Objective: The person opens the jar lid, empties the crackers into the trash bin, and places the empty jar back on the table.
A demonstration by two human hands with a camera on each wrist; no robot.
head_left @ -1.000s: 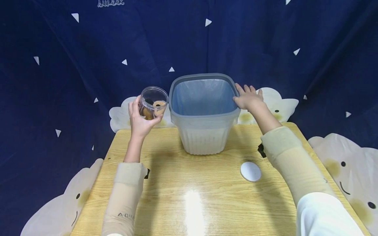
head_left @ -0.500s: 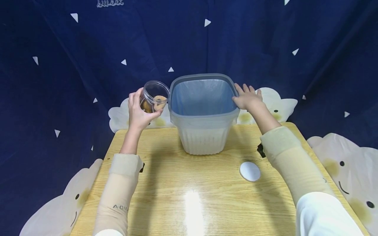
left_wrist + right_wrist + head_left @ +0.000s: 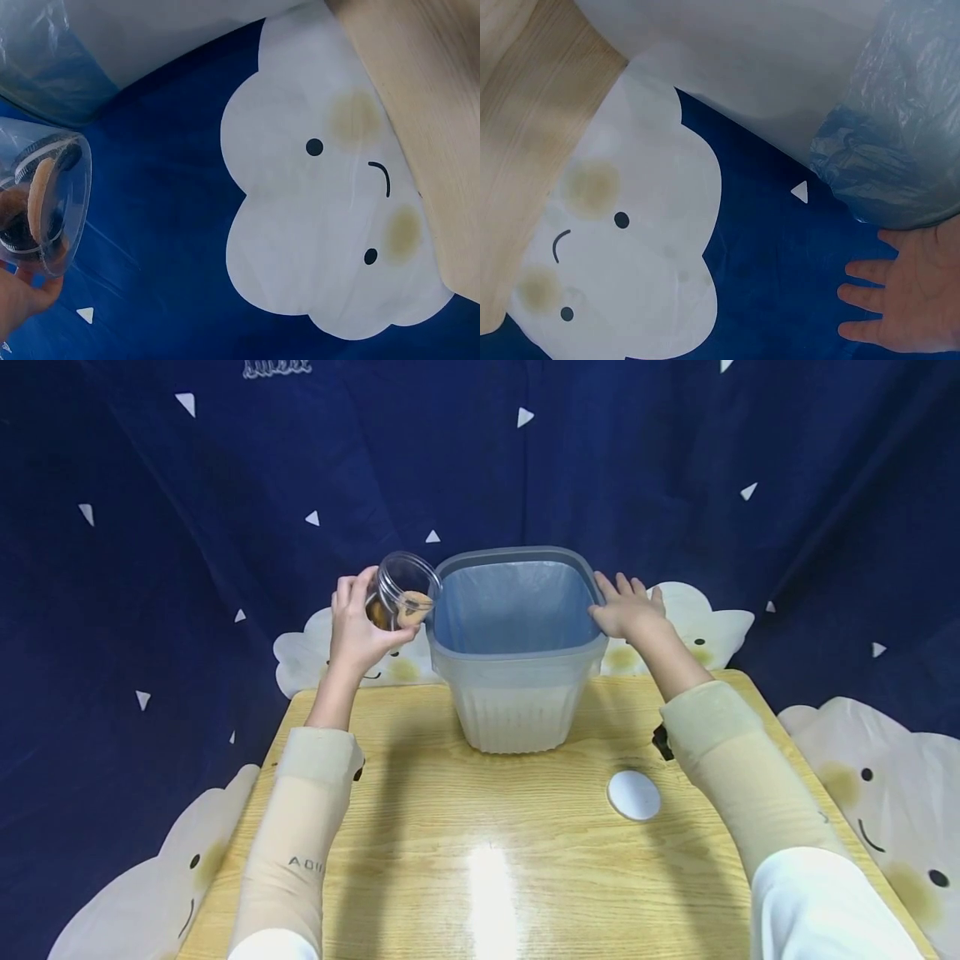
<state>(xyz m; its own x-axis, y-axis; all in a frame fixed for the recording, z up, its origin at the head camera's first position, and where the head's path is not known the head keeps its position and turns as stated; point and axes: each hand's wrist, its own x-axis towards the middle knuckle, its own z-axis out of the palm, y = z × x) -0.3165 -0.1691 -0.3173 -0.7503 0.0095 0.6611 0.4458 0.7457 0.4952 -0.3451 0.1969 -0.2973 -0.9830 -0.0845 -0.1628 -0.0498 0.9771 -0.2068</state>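
Wooden table [image 3: 420, 827]: tilted jar [image 3: 401, 597] within left fingers [image 3: 347, 597], beside bin [image 3: 517, 647].

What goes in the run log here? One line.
left hand: holds cookie jar tilted at bin rim | right hand: on rim

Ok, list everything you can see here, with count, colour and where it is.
Bin: one, whitish with grey rim and blue liner, at the table's far middle.
Jar: one, clear, tilted toward the bin's left rim, cookies inside.
Cookies: several, tan and dark, in the jar.
Lid: one, white, flat on the table right of centre.
Table: one, light wood.
Cloth: one, dark blue with white triangles and clouds, behind and around the table.
Left hand: grips the jar.
Right hand: fingers straight, resting on the bin's right rim.
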